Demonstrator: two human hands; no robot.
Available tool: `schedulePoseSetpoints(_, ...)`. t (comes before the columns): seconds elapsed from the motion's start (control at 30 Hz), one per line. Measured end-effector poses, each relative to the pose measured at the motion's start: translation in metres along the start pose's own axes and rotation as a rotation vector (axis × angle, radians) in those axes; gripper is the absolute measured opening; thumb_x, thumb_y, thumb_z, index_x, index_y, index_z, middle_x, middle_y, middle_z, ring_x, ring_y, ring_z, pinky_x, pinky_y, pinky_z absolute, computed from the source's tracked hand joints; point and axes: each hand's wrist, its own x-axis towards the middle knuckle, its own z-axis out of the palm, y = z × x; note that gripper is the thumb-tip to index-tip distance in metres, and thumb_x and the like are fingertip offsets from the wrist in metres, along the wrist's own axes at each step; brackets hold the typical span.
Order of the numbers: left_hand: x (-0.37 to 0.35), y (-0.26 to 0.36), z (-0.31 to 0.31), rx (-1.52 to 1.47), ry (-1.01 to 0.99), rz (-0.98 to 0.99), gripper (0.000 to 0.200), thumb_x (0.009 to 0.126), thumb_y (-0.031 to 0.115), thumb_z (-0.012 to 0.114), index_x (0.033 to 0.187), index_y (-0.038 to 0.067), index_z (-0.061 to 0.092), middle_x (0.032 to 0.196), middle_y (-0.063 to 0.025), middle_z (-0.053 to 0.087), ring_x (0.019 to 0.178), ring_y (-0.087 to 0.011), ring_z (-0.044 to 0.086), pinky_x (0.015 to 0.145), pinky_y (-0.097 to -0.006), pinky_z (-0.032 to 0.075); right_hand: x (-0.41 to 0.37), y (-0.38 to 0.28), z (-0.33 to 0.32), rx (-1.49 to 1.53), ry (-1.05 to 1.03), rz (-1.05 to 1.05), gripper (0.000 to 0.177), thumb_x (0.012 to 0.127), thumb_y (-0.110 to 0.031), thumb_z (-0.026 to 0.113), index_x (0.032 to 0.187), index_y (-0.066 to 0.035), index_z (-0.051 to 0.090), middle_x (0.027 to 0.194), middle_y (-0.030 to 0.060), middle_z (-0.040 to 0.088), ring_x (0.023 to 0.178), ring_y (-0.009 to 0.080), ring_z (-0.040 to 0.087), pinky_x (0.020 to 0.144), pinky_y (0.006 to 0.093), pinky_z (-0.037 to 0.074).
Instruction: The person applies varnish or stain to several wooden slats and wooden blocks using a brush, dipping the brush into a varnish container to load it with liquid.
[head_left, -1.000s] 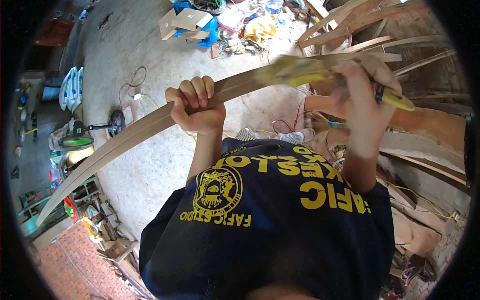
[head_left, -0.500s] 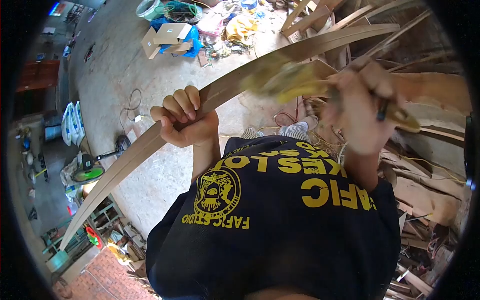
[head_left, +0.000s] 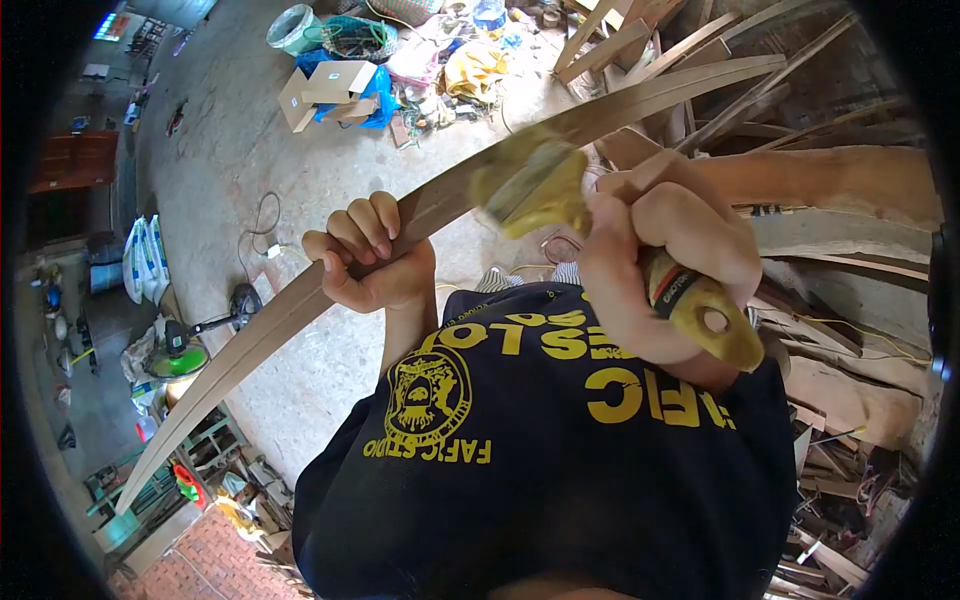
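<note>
A long, curved, tapering wooden strip [head_left: 255, 325] runs diagonally across the view, from lower left to upper right. My left hand [head_left: 370, 250] is closed around its middle, with fingers over the top edge and the thumb beneath. My right hand [head_left: 675, 255] grips a yellow hand tool [head_left: 715, 325]; its handle has a black label and a hole at the end. The tool's wide yellow head is motion-blurred and overlaps the strip to the right of my left hand; its exact kind I cannot tell.
Timber offcuts [head_left: 640, 60] lean at the upper right, with thick planks [head_left: 850, 385] stacked on my right. Cardboard boxes [head_left: 340, 80], a bucket [head_left: 293, 30] and bags lie on the concrete floor [head_left: 225, 150]. A fan [head_left: 180, 360] stands at left.
My right hand and the yellow tool have moved left along the wooden strip, closer to my left hand. My left hand keeps its grip, and the strip has barely shifted.
</note>
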Motion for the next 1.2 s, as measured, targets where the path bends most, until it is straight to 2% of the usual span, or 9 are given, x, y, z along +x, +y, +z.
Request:
schedulePoseSetpoints(0.1,-0.001,0.003,0.001,-0.04,-0.009,0.003,0.028,0.08,0.022,0.05,0.062,0.018,0.028,0.05,0.004,0.027,0.044,-0.0077,0.03,0.046,-0.0233,0.03,0.007,0.012,-0.022,-0.333,-0.355,-0.417,0.017,0.074,0.009,0.059,0.066,-0.001,0.048,0.058,0.0053,0.052,0.042,0.0154,0.048,0.046,0.0271,0.044)
schedulePoseSetpoints(0.23,0.004,0.013,0.0,0.004,0.036,0.017,0.028,0.077,0.021,0.052,0.06,0.017,0.03,0.05,0.0044,0.026,0.045,-0.0076,0.028,0.048,-0.024,0.029,0.032,0.02,-0.066,-0.562,0.149,0.157,0.016,0.075,-0.001,0.06,0.061,-0.002,0.052,0.059,0.0009,0.053,0.048,0.0068,0.049,0.042,0.021,0.038)
schedulePoseSetpoints(0.43,0.017,0.028,-0.023,0.034,0.139,0.018,0.03,0.078,0.021,0.052,0.058,0.017,0.03,0.051,0.0041,0.025,0.046,-0.0084,0.027,0.049,-0.0238,0.029,0.036,0.034,-0.055,-0.564,0.075,0.288,0.014,0.079,0.002,0.056,0.065,-0.002,0.053,0.056,0.0017,0.052,0.046,0.0076,0.05,0.043,0.0201,0.038)
schedulePoseSetpoints(0.5,0.022,0.04,-0.03,0.068,0.149,0.045,0.028,0.08,0.02,0.05,0.06,0.016,0.032,0.051,0.0044,0.024,0.046,-0.0082,0.027,0.048,-0.0234,0.029,0.02,0.049,-0.029,-0.458,-0.166,-0.258,0.016,0.071,0.003,0.063,0.06,-0.002,0.052,0.057,0.0002,0.051,0.05,0.0085,0.047,0.045,0.0223,0.036)
schedulePoseSetpoints(0.63,0.03,0.066,-0.038,0.037,0.106,0.089,0.026,0.078,0.018,0.05,0.06,0.016,0.032,0.049,0.0041,0.024,0.044,-0.0083,0.027,0.047,-0.0228,0.028,0.013,0.039,-0.014,-0.483,-0.295,-0.315,0.014,0.068,0.006,0.062,0.061,-0.002,0.054,0.057,0.0012,0.051,0.051,0.0082,0.047,0.045,0.0222,0.035)
schedulePoseSetpoints(0.73,0.032,0.084,-0.044,-0.038,0.072,0.079,0.025,0.078,0.018,0.05,0.06,0.016,0.032,0.049,0.004,0.024,0.043,-0.0082,0.027,0.046,-0.0228,0.027,0.038,0.048,-0.05,-0.441,0.067,0.221,0.01,0.074,-0.001,0.062,0.064,-0.002,0.059,0.055,-0.0022,0.051,0.05,0.0046,0.05,0.044,0.0187,0.038)
schedulePoseSetpoints(0.87,0.025,0.092,-0.053,-0.027,0.158,0.098,0.025,0.077,0.018,0.05,0.059,0.016,0.032,0.049,0.0038,0.024,0.043,-0.0082,0.026,0.045,-0.0229,0.026,0.079,0.086,-0.1,-0.587,0.149,0.22,0.015,0.078,-0.008,0.062,0.065,0.0,0.059,0.054,-0.0018,0.052,0.048,0.0036,0.049,0.042,0.019,0.038)
schedulePoseSetpoints(1.1,0.014,0.088,-0.049,0.002,0.167,0.106,0.026,0.077,0.017,0.05,0.058,0.016,0.033,0.049,0.0033,0.025,0.043,-0.0086,0.027,0.045,-0.0237,0.024,-0.003,0.054,-0.006,-0.399,-0.531,-0.307,0.013,0.065,0.008,0.06,0.07,-0.003,0.055,0.073,0.0075,0.058,0.069,0.0197,0.055,0.061,0.0272,0.043)
schedulePoseSetpoints(1.2,0.013,0.091,-0.048,0.0,0.123,0.128,0.027,0.077,0.017,0.051,0.058,0.016,0.032,0.049,0.0034,0.024,0.043,-0.0087,0.027,0.046,-0.0238,0.024,-0.015,0.021,0.011,-0.287,-0.601,-0.098,0.012,0.065,0.007,0.061,0.068,-0.002,0.054,0.068,0.008,0.052,0.064,0.022,0.053,0.055,0.0269,0.04)
